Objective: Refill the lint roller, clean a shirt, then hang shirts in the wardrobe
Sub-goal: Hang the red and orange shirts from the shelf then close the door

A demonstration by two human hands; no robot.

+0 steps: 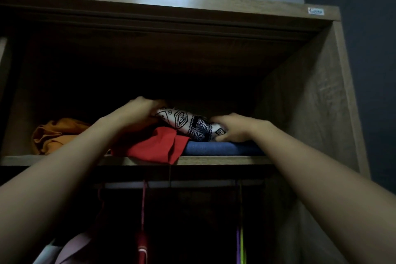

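- The left hand (139, 109) and the right hand (231, 127) both reach up to the top shelf (225, 159) of the wardrobe (321, 92).
- Each hand is curled shut on one end of a black-and-white patterned cloth (184, 121). It may be a folded shirt, but I cannot tell for sure.
- The patterned cloth lies on top of the pile on the shelf, above a red cloth (158, 146) and a folded blue cloth (216, 148).
- The red cloth already hangs over the front edge of the shelf. If the patterned cloth is pulled out fast, I think the red cloth could slide off and fall.
- The blue cloth sits right under the right hand, so it could get dragged forward too.
- The shelf is high and dark at the back, so the hands could miss something hidden there.
- An orange cloth (53, 135) sits on the shelf, well to the left of the pile. It looks safe.
- Count: two hands, one patterned cloth, one red cloth, one blue cloth, one orange cloth.
- Under the shelf runs one hanging rail (192, 184). A few things hang from it, too dark to count.
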